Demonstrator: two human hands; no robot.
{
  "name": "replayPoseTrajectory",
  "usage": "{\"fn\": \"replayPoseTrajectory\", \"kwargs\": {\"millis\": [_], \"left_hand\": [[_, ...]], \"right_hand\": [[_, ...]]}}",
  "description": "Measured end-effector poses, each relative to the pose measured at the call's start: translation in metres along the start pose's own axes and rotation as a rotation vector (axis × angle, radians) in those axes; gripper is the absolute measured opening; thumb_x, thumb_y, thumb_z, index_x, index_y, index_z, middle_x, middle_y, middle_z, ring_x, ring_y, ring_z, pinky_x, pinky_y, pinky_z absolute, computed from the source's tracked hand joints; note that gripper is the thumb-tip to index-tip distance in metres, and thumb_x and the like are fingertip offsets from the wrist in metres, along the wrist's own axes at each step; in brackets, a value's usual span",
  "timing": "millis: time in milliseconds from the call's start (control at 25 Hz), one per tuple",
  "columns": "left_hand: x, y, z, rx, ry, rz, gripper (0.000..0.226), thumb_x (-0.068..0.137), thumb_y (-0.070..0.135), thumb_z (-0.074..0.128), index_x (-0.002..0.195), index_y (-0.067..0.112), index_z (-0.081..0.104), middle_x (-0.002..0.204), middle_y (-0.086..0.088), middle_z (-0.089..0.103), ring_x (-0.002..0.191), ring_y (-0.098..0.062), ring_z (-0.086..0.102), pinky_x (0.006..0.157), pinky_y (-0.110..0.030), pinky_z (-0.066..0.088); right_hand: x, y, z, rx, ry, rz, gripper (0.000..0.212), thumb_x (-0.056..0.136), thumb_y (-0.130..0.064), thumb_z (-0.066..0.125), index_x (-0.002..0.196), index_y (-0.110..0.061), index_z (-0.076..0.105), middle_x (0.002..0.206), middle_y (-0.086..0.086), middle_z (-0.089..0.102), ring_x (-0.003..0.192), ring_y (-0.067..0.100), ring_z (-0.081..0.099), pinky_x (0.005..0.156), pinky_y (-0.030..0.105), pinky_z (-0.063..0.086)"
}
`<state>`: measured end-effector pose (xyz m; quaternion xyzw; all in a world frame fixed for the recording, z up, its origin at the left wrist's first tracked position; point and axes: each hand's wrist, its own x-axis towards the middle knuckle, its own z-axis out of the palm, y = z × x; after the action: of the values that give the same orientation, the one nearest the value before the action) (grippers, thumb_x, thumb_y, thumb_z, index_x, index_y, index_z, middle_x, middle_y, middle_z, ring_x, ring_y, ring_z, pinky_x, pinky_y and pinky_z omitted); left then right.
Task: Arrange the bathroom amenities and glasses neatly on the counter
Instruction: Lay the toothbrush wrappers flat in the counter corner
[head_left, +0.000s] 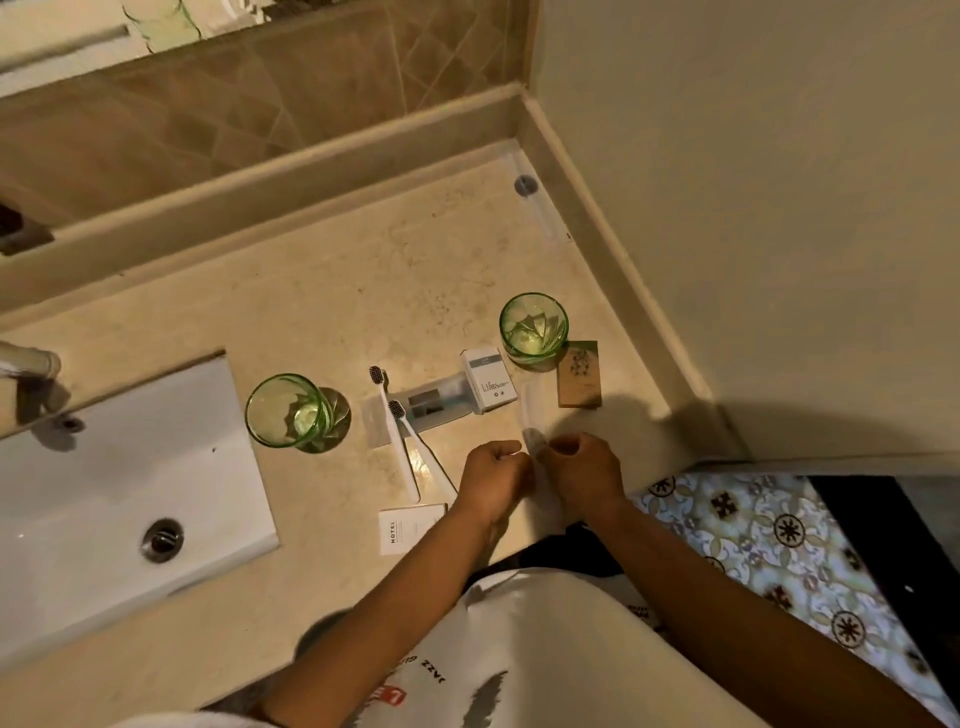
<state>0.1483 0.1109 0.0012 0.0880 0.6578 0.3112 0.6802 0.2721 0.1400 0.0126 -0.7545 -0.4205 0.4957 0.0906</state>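
Observation:
Two green glasses stand on the beige counter: one beside the sink, one near the right wall. Between them lie two white toothbrushes, a clear packet, a white box and a brown packet. A white "HOTEL" card lies at the front. My left hand and my right hand pinch a thin clear wrapper between them near the counter's front edge.
A white sink with a drain fills the left, a tap above it. A raised ledge and tiled wall run along the back, a plain wall on the right. Patterned floor shows at lower right.

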Motion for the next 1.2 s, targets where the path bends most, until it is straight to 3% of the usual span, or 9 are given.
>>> {"fn": "replayPoseTrajectory", "kwargs": {"millis": [120,240,440,640,720,840,1000,1120,1200], "left_hand": [[-0.010,-0.002,-0.003,-0.020,-0.027,0.018,0.010,0.093,0.007,0.063,0.093,-0.001,0.069,0.074,-0.017,0.057,0.059,-0.021,0.049,0.055,-0.030,0.040],[-0.021,0.004,-0.012,-0.011,-0.017,0.033,0.008,0.094,0.008,0.064,0.096,0.001,0.066,0.067,-0.012,0.058,0.054,-0.017,0.051,0.054,-0.030,0.046],[-0.039,0.019,-0.029,0.022,-0.045,0.106,0.010,0.091,0.002,0.068,0.099,-0.003,0.064,0.073,-0.017,0.061,0.058,-0.018,0.060,0.064,-0.035,0.054],[-0.048,0.044,-0.034,-0.159,-0.068,0.167,0.028,0.091,-0.003,0.068,0.117,0.000,0.059,0.078,-0.016,0.066,0.059,-0.020,0.063,0.055,-0.028,0.057],[-0.043,0.057,-0.040,-0.145,-0.077,0.233,0.023,0.093,0.007,0.069,0.115,0.001,0.064,0.084,-0.018,0.070,0.065,-0.022,0.065,0.054,-0.026,0.057],[-0.026,0.084,-0.047,-0.054,-0.007,0.348,0.018,0.094,0.010,0.068,0.099,-0.008,0.068,0.080,-0.020,0.069,0.067,-0.027,0.064,0.054,-0.028,0.056],[-0.002,0.134,-0.045,0.023,0.108,0.413,0.030,0.090,0.012,0.071,0.096,-0.016,0.064,0.078,-0.029,0.064,0.061,-0.026,0.063,0.061,-0.033,0.058],[0.023,0.177,-0.037,0.021,0.107,0.451,0.028,0.089,0.008,0.070,0.099,-0.018,0.065,0.083,-0.023,0.065,0.068,-0.028,0.065,0.059,-0.030,0.058],[0.037,0.206,-0.028,0.003,0.084,0.447,0.025,0.088,0.004,0.071,0.106,-0.013,0.065,0.088,-0.021,0.067,0.073,-0.029,0.066,0.059,-0.029,0.058]], "right_hand": [[-0.011,0.003,0.005,0.097,-0.115,0.049,0.034,0.091,-0.045,0.067,0.094,-0.012,0.075,0.089,0.008,0.076,0.082,0.023,0.071,0.077,0.038,0.060],[-0.022,0.003,0.001,0.187,-0.179,0.055,0.023,0.092,-0.035,0.066,0.095,-0.014,0.072,0.093,0.008,0.074,0.089,0.027,0.071,0.085,0.044,0.060],[-0.037,-0.006,-0.013,0.290,-0.276,-0.032,0.033,0.089,-0.039,0.070,0.097,-0.007,0.071,0.086,0.007,0.072,0.078,0.020,0.065,0.070,0.031,0.053],[-0.036,-0.035,-0.013,0.145,-0.191,-0.211,0.009,0.093,-0.024,0.062,0.093,-0.018,0.069,0.070,-0.003,0.066,0.058,0.010,0.058,0.048,0.015,0.042],[-0.034,-0.050,-0.012,0.101,-0.241,-0.324,0.014,0.094,-0.023,0.061,0.104,-0.021,0.071,0.084,-0.005,0.071,0.076,0.012,0.067,0.064,0.012,0.050],[-0.032,-0.076,-0.014,0.204,-0.323,-0.377,0.032,0.091,-0.023,0.063,0.123,-0.027,0.062,0.115,0.001,0.071,0.105,0.017,0.068,0.092,0.033,0.056],[-0.014,-0.109,-0.024,0.011,-0.155,-0.456,0.048,0.092,-0.025,0.066,0.137,-0.026,0.048,0.109,-0.001,0.066,0.097,0.019,0.066,0.087,0.037,0.055],[0.011,-0.134,-0.033,-0.041,-0.058,-0.473,0.038,0.091,-0.028,0.063,0.127,-0.029,0.052,0.099,-0.010,0.065,0.090,0.016,0.066,0.081,0.035,0.056],[0.031,-0.153,-0.037,-0.049,-0.027,-0.494,0.030,0.093,-0.023,0.062,0.122,-0.025,0.056,0.100,-0.011,0.064,0.087,0.015,0.064,0.070,0.023,0.051]]}}
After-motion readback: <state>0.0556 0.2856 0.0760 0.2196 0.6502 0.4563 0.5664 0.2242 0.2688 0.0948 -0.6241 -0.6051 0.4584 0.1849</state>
